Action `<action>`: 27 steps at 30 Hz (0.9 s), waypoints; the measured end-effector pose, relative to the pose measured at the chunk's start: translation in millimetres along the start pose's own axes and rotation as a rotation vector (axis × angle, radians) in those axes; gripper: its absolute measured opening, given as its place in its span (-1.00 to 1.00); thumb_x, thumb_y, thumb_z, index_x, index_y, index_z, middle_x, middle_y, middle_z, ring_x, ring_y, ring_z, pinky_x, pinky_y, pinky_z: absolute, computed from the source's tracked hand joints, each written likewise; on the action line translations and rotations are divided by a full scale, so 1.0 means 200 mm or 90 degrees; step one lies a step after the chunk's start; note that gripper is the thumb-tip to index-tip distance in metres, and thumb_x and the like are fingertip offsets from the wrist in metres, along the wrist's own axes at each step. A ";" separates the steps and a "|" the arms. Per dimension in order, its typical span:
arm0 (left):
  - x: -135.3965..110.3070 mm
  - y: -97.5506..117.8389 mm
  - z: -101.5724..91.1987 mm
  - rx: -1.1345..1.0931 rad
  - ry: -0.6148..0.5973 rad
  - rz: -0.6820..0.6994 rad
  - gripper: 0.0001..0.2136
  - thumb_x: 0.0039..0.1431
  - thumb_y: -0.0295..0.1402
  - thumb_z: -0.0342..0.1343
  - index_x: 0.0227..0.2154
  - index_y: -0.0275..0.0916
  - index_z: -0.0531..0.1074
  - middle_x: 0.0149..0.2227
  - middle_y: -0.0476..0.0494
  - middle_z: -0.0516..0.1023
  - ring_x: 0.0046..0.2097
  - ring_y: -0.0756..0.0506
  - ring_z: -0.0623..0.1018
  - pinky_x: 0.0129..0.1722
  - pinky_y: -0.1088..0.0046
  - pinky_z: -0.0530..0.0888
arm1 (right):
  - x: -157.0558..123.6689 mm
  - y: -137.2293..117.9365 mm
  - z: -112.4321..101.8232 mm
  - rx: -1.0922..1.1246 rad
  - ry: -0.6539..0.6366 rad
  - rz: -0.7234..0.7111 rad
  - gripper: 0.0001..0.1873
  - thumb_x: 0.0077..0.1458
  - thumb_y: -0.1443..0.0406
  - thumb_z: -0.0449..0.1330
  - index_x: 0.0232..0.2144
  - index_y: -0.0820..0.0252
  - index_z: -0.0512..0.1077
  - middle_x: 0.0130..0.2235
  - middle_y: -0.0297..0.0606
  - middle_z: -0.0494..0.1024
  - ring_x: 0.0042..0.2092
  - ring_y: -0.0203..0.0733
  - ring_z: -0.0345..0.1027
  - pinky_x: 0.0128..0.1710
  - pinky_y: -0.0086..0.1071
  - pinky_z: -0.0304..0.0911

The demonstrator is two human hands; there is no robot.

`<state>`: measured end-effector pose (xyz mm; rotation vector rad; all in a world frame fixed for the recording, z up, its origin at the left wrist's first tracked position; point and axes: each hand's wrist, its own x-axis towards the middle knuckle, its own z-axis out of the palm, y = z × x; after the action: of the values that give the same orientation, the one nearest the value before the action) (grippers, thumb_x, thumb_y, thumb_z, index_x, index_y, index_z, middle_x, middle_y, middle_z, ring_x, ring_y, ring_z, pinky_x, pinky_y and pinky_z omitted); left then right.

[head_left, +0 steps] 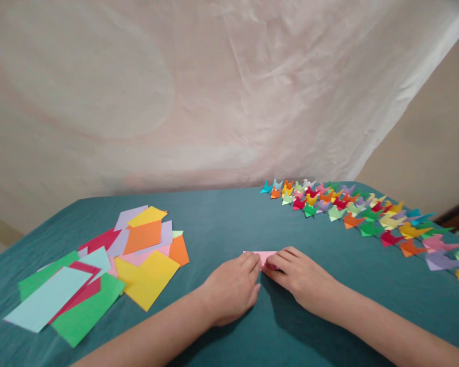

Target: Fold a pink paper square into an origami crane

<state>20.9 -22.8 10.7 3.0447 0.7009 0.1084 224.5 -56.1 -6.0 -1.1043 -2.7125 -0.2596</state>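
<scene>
Paper (266,254), pink, lay in the head view between my left hand (233,288) and right hand (300,274), about equally near, its visible long edge running left to right, the rest partly hidden under them. Both touched it, though whether they pinched or only pressed, I couldn't tell. Loose coloured sheets (153,278) lay leftward and folded paper birds (371,229) rightward on teal cloth (214,219).

Pale backdrop (222,92) (creased), teal tablecloth (218,221)

Ppr (265,254) pink; cloth (218,219) dk teal; shts (107,286) & birds (370,214) multicol.; backdrop (214,102) pale pinkish.
</scene>
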 end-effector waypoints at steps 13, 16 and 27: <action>0.00 0.00 -0.01 -0.004 -0.010 -0.010 -0.63 0.22 -0.32 -0.14 0.03 -0.43 0.23 0.03 -0.31 0.32 0.06 -0.18 0.32 0.06 0.34 0.26 | -0.03 0.00 -0.11 -0.073 -0.086 0.074 -0.85 0.01 0.46 0.14 -0.34 0.23 0.47 -0.32 -0.17 0.44 -0.27 -0.13 0.28 -0.30 -0.28 0.09; 0.00 0.00 -0.01 0.000 -0.006 -0.006 -0.63 0.22 -0.33 -0.15 0.02 -0.44 0.23 0.04 -0.32 0.32 0.07 -0.18 0.32 0.07 0.34 0.25 | -0.03 -0.01 -0.12 -0.087 -0.115 0.086 -0.86 0.02 0.45 0.14 -0.36 0.23 0.47 -0.32 -0.19 0.45 -0.29 -0.15 0.28 -0.32 -0.29 0.09; 0.00 0.00 -0.01 0.013 0.004 0.006 -0.63 0.22 -0.32 -0.14 0.02 -0.42 0.24 0.02 -0.33 0.33 0.07 -0.19 0.32 0.07 0.32 0.26 | -0.03 0.03 -0.02 0.033 0.044 0.043 -0.80 0.13 0.45 0.05 -0.32 0.24 0.48 -0.25 -0.20 0.49 -0.21 -0.21 0.30 -0.21 -0.31 0.15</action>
<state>20.4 -22.0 13.0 3.0686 0.6918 0.1125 233.8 -57.1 -4.3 -1.1476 -2.6008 -0.2108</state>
